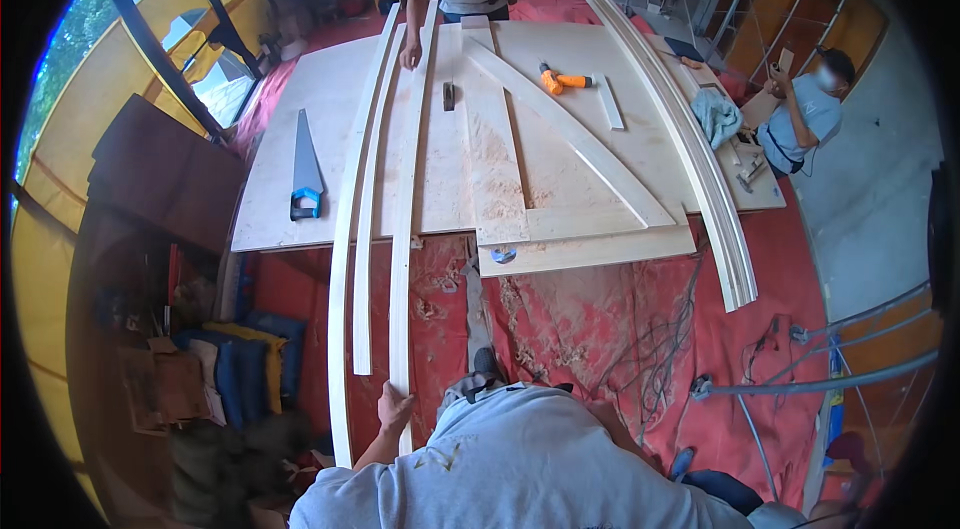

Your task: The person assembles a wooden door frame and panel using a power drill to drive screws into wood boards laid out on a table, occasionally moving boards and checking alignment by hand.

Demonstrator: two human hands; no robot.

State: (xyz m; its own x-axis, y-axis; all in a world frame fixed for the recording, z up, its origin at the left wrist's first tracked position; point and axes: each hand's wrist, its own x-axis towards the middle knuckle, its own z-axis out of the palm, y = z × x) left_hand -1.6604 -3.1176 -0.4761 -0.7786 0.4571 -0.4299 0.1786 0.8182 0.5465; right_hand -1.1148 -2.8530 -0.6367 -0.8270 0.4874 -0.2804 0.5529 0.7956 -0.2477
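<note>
My left hand (394,407) grips the near end of a long, thin pale wooden strip (404,229). The strip runs away from me across a large plywood sheet (300,99). At its far end, another person in a grey shirt rests a hand (410,55) on the same strip. Two more long strips (352,229) lie just left of it, bowed and overhanging the sheet's near edge. My right hand is out of view, hidden below my grey shirt.
A blue-handled hand saw (305,174) lies on the sheet's left. An orange drill (560,81) and flat boards in a triangle (570,144) lie mid-sheet, with curved stacked strips (705,169) at the right. Red cloth (600,329) with cables covers the floor. Another person (805,109) crouches at the right.
</note>
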